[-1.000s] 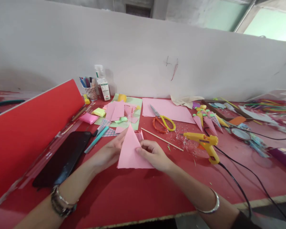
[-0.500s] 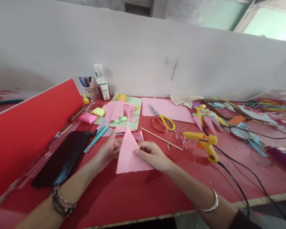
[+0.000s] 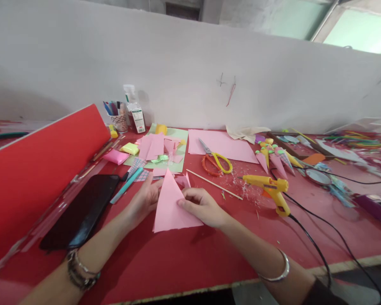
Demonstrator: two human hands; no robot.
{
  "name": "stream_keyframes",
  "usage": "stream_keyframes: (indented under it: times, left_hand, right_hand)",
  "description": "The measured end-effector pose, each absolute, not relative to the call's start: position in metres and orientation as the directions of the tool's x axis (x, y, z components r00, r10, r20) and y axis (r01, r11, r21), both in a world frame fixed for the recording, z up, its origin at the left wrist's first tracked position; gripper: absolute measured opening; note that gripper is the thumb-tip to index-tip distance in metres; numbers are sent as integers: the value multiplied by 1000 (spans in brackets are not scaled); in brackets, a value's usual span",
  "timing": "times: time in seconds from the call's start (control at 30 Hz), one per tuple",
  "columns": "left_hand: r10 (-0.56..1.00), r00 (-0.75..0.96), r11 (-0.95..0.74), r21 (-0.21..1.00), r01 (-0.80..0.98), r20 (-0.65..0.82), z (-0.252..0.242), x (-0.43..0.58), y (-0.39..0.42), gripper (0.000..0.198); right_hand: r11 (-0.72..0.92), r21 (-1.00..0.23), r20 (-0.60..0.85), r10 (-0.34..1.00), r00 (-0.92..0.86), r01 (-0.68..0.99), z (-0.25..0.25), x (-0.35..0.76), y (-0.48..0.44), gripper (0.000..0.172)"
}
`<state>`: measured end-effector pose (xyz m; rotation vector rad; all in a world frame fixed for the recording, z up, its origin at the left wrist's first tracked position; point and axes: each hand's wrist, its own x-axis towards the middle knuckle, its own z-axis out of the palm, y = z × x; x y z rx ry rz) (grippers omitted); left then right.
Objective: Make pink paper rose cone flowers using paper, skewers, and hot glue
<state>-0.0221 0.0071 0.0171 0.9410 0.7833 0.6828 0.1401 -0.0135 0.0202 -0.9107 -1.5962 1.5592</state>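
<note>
A pink paper triangle (image 3: 173, 205), point upward, stands tilted over the red table in front of me. Its lower left edge shows more than one layer. My right hand (image 3: 203, 206) pinches it by the right side, thumb on the near face. At the left edge is my left hand (image 3: 145, 198), thumb raised and apart, fingers stretched out and partly hidden behind the paper. Just behind the triangle lies another pink paper piece (image 3: 183, 181). A wooden stick (image 3: 214, 184) rests beyond my right hand.
A yellow glue gun (image 3: 271, 188) with a black cord lies right, near scissors (image 3: 217, 162) and small pink cones (image 3: 273, 159). Left are a black phone (image 3: 82, 212), a teal pen (image 3: 127, 185) and a red board (image 3: 47, 178). A pink sheet (image 3: 238, 146) lies at the back.
The view has shifted very slightly. My left thumb and fingers have moved a little at the paper's left edge; my right hand keeps its pinch.
</note>
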Motion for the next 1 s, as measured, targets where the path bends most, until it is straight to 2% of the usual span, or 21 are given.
stream_keyframes:
  times: [0.27,0.63,0.8,0.9,1.0]
  left_hand:
    - [819,543,451,791,-413,-183,27,-18,4,66]
    - [836,514,412,840,-353,-194,25,-21,0,72]
    - [839,534,332,872,-359,-100,16,-24,1,77]
    - [840,540,235,936,-261,-60,10,-25,2,61]
    - [857,503,112,993,27,-110,8,-26,3,43]
  right_hand:
    - [14,-1000,11,866,-500,2,19,141,-13,34]
    - [62,-997,27,867,-497,54,18,142,-13,25]
    - [130,-974,30,887,-460,185,17,142,-10,23]
    - [180,-934,28,900,-436,310,15,143,-7,21]
    - [274,-825,38,899,-436,494,15,144,-8,19]
